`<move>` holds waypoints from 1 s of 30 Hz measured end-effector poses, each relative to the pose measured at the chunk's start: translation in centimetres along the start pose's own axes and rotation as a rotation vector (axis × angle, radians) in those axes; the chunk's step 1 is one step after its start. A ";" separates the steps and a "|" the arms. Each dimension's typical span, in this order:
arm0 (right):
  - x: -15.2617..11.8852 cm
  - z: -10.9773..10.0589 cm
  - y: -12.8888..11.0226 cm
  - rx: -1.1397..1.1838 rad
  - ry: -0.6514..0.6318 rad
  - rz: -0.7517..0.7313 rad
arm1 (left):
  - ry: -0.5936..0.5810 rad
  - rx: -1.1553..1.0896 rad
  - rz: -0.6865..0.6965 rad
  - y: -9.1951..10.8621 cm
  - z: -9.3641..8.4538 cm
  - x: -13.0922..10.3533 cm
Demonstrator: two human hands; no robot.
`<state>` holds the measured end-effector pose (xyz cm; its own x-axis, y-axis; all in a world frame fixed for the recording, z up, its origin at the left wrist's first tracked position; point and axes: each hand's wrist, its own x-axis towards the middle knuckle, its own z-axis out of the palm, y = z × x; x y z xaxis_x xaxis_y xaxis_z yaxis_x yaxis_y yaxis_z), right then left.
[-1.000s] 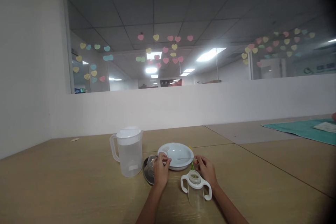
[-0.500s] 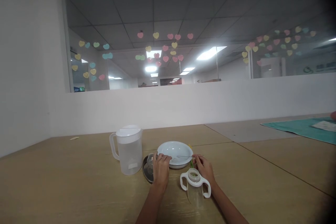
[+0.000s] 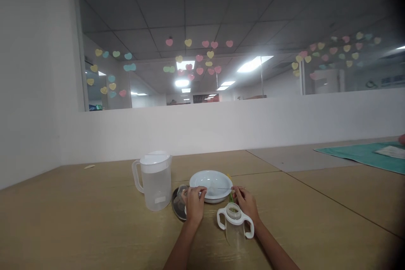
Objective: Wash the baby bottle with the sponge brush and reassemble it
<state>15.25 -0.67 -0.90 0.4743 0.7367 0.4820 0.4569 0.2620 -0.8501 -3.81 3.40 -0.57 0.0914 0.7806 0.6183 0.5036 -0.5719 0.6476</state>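
Two hands work near the front edge of a pale wood-grain table (image 3: 79,219). Furthest left stands a frosted plastic jug (image 3: 155,181) with a lid and loop handle, holding clear liquid. Just right of it a clear dome-shaped cap (image 3: 182,196) lies on a dark round metal lid (image 3: 177,211). The left hand (image 3: 193,206) rests beside them, fingers curled closed at the near rim of a shallow white bowl (image 3: 211,184); what it pinches is too small to tell. A thin wire-like brush (image 3: 223,188) spans the bowl, gripped at its right end by the closed fingers of the right hand (image 3: 247,204). In front stands a clear two-handled bottle (image 3: 235,225), uncapped, something greenish inside. Judging by this, the bottle is taken apart and cleaning is mid-way. At the far right corner lies a teal cloth (image 3: 357,154).
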 end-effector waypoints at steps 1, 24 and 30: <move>0.0 0.0 -0.1 0.003 -0.001 0.004 | 0.025 -0.017 -0.009 0.1 0.0 0.0; -0.1 0.1 0.5 -0.029 -0.040 -0.020 | -0.439 -1.629 -0.414 5.2 -0.6 -0.9; -0.2 0.1 0.7 -0.036 -0.041 -0.050 | -0.529 -1.546 -0.395 5.2 -0.3 -1.2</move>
<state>15.39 -0.56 -1.58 0.4195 0.7484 0.5137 0.5065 0.2766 -0.8167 -1.57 -0.59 2.21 0.5945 0.7365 0.3228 -0.6642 0.2235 0.7133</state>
